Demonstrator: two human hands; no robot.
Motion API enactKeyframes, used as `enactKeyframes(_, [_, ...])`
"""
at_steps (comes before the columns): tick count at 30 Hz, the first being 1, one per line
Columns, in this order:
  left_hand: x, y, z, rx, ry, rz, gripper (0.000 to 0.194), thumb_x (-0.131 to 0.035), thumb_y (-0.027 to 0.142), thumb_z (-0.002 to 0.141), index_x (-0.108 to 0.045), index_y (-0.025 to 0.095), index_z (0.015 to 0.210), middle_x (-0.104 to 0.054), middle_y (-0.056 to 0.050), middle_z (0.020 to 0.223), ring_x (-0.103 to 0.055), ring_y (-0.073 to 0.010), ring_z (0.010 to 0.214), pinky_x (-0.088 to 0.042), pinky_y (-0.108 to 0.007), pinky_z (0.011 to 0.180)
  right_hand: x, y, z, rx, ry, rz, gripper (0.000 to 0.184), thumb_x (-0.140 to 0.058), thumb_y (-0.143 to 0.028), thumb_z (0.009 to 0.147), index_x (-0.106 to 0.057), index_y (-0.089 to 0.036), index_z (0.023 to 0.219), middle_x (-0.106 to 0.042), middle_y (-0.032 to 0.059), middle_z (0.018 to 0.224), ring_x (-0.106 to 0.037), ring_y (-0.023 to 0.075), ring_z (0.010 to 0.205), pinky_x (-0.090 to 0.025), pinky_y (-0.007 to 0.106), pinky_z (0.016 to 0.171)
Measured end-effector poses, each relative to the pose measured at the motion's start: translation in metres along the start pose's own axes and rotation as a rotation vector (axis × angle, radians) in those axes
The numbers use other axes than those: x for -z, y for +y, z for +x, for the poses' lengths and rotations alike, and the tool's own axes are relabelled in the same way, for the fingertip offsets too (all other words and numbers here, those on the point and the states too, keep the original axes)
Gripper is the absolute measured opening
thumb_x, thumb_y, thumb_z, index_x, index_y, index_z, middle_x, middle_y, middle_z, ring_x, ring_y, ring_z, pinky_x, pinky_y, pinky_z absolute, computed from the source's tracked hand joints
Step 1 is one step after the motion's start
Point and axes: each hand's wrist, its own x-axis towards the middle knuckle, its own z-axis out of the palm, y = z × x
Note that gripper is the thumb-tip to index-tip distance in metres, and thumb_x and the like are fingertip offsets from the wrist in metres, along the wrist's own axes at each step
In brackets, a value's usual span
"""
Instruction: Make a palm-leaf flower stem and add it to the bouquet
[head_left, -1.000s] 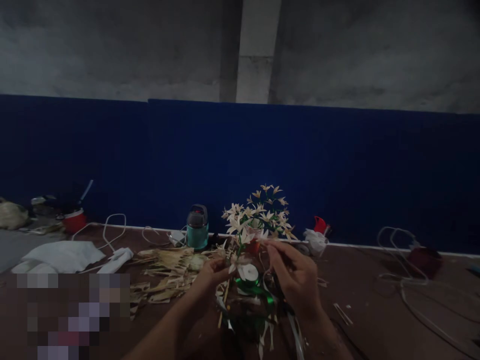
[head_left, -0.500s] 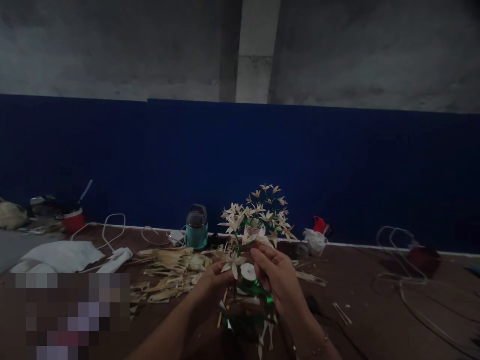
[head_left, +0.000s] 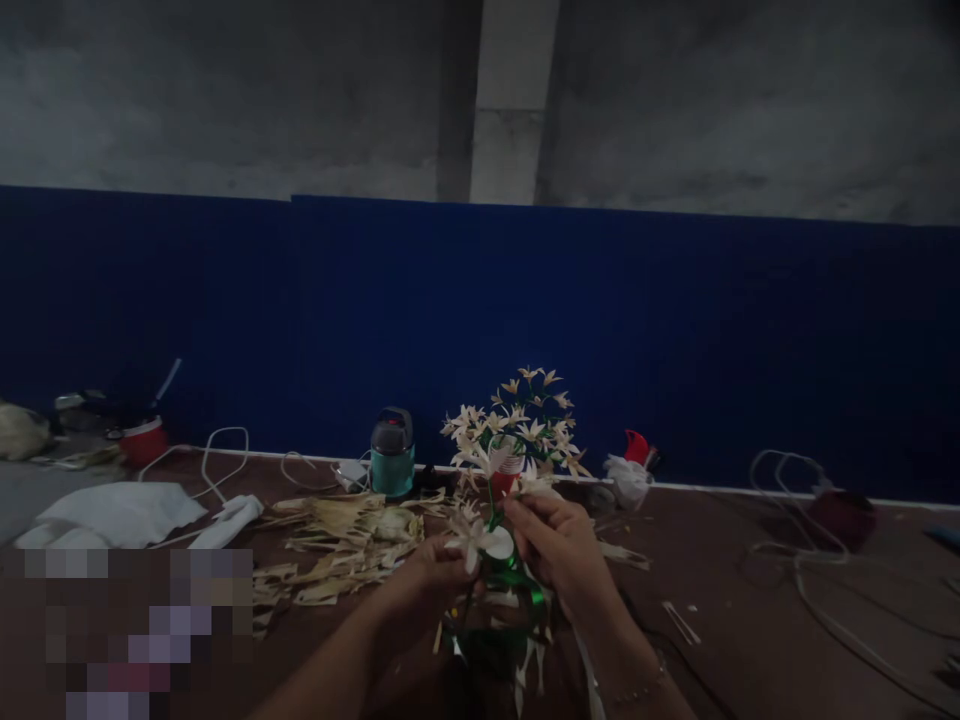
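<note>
Over the past second the right hand (head_left: 559,545) has come in from about three o'clock to work close against the flower spray (head_left: 471,542), while the left hand (head_left: 426,580) has stayed in nearly the same spot. In the head view, taking the space between the hands as the middle of the clock, that spray stands right there at the centre, its green stem roughly upright with pale, pointed flowers at top and bottom. The left hand pinches it low, thumb against fingers, just by the lower flower. The right thumb and forefinger are pressed together at the spray's right side, though I can't tell exactly which bit they have caught; a bracelet (head_left: 639,692) circles that wrist. A white disc (head_left: 499,543) shows between the hands, partly behind the lower flower, and shiny green ribbon (head_left: 514,580) lies just below it, toward six. At twelve, a red cup (head_left: 504,483) stands behind the spray, with a big bunch of similar flowers (head_left: 532,430) massed around and above it. Dry leaf strips (head_left: 349,525) are heaped at nine, near the left hand, and a teal jar (head_left: 392,467) with a dark top is past them at half past ten. Over at two sits a white plastic bag (head_left: 631,487) with something red poking out. Farther off toward nine lies a white cloth (head_left: 112,512), and at three a pale cable (head_left: 801,570) loops across the brown floor (head_left: 720,560).
</note>
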Motion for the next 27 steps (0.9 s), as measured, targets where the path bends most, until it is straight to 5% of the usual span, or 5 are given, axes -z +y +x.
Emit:
enactKeyframes(7, [0.002,-0.006,0.004,-0.023,0.006,-0.057,0.027,-0.072,0.033,0.057,-0.061,0.010,0.063,-0.056,-0.002,0.059,-0.051,-0.0104,0.056,-0.039,-0.022,0.059,-0.003,-0.008,-0.004,-0.049,0.024,-0.026,0.032,-0.066,-0.043,0.062,-0.054,-0.014,0.053,-0.045,-0.0059,0.035,-0.028,0.0024,0.026,-0.016,0.017,0.027])
enactKeyframes(13, [0.005,-0.010,0.008,0.005,0.064,0.048,0.023,-0.074,0.028,0.055,-0.064,0.011,0.066,-0.057,0.000,0.052,-0.048,-0.0081,0.046,-0.036,-0.020,0.050,0.001,-0.005,-0.002,-0.101,-0.113,-0.096,0.026,-0.065,-0.040,0.064,-0.062,-0.014,0.069,-0.051,-0.0058,0.040,-0.032,0.0033,0.028,-0.023,0.016,0.029])
enactKeyframes(17, [0.012,-0.021,0.014,0.005,0.064,0.069,0.027,-0.074,0.034,0.055,-0.066,0.011,0.068,-0.060,0.000,0.053,-0.048,-0.0077,0.042,-0.038,-0.021,0.050,0.005,-0.003,-0.003,-0.020,-0.127,-0.107,0.019,-0.069,-0.031,0.059,-0.064,-0.014,0.067,-0.060,-0.0015,0.054,-0.050,0.0082,0.044,-0.039,0.018,0.042])
enactKeyframes(23, [0.020,-0.034,0.028,-0.188,0.212,0.106,0.057,-0.075,0.045,0.048,-0.064,0.014,0.095,-0.068,-0.010,0.086,-0.061,-0.0218,0.082,-0.044,-0.030,0.074,0.028,-0.041,-0.011,0.285,0.270,0.000,0.017,-0.069,-0.030,0.063,-0.065,-0.018,0.074,-0.064,0.0001,0.065,-0.058,0.0130,0.057,-0.045,0.022,0.051])
enactKeyframes(27, [0.028,-0.040,0.030,-0.240,0.418,0.361,0.048,-0.065,0.047,0.061,-0.063,0.014,0.096,-0.067,-0.011,0.091,-0.060,-0.0225,0.085,-0.044,-0.031,0.076,0.052,-0.097,0.022,0.576,0.483,0.010,0.011,-0.067,-0.026,0.066,-0.064,-0.018,0.073,-0.055,-0.0038,0.054,-0.046,0.0056,0.043,-0.032,0.016,0.038])
